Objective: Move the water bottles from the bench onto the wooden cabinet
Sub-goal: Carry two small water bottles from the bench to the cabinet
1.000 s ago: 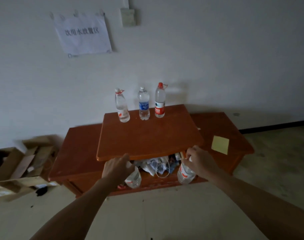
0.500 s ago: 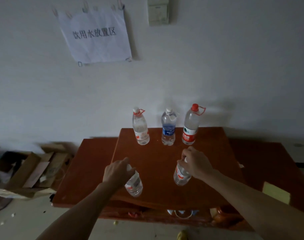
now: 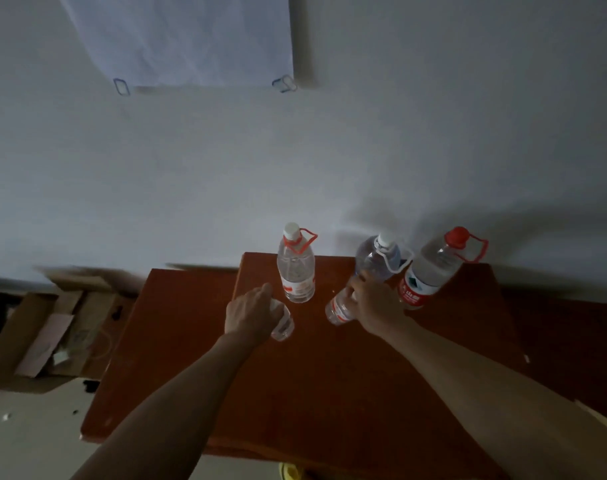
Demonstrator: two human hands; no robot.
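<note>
My left hand (image 3: 248,315) grips the top of a small clear water bottle (image 3: 283,324) over the reddish wooden cabinet top (image 3: 329,393). My right hand (image 3: 374,304) grips the neck of a small red-labelled water bottle (image 3: 338,310). Both small bottles are just in front of the row at the wall; whether they touch the wood I cannot tell. In that row stand a red-labelled bottle with a white cap (image 3: 296,266), a blue-labelled bottle (image 3: 378,258) partly behind my right hand, and a red-capped bottle (image 3: 430,271).
A white paper sheet (image 3: 181,39) hangs on the wall above. A lower wooden surface (image 3: 167,323) extends left and right of the cabinet top. Flattened cardboard boxes (image 3: 49,327) lie on the floor at the left.
Both hands have carried the small bottles from below the cabinet's front edge forward over its top, up to the row of three. The view has moved closer to the wall.
</note>
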